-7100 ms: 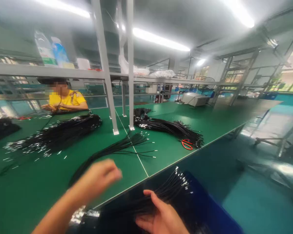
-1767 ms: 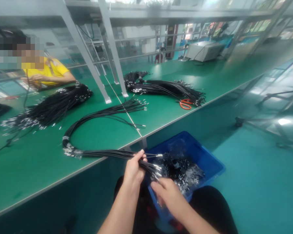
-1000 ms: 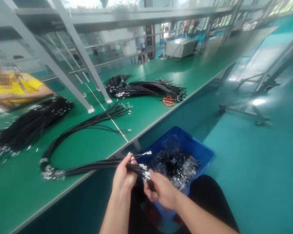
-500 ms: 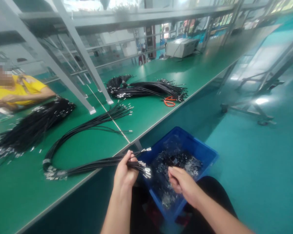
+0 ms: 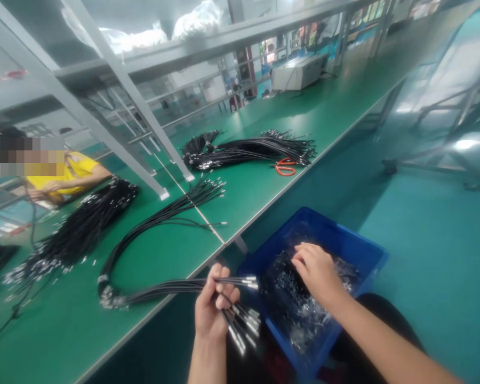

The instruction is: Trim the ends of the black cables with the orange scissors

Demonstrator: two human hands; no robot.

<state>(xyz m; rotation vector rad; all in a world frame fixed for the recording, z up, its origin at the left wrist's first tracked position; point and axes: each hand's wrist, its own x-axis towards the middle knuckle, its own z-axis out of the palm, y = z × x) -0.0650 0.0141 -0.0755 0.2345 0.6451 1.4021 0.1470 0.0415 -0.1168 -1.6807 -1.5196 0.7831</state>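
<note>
My left hand [image 5: 214, 306] is closed around one end of a bundle of black cables [image 5: 164, 290] with silver metal tips. A few tips point straight right above my fingers, while the others fan out downward below them. The rest of the bundle curves back over the green table in a wide loop, tied near its bend. Over a blue bin [image 5: 350, 237] hangs my right hand [image 5: 320, 272], its thumb and fingers drawn together; whatever they hold, if anything, is too small to make out. Small clear and dark pieces [image 5: 304, 314] lie inside the bin.
More black cable bundles lie on the green table [image 5: 192, 245], one by orange-handled cutters [image 5: 285, 166], another at left [image 5: 88, 218] near a person in yellow [image 5: 76, 170]. Grey shelf posts [image 5: 144, 120] rise from the table. A white box [image 5: 298, 73] stands farther back.
The tips in my left hand have split into two groups, the lower ones swung downward. My right hand has moved up and right over the bin. The view has shifted slightly.
</note>
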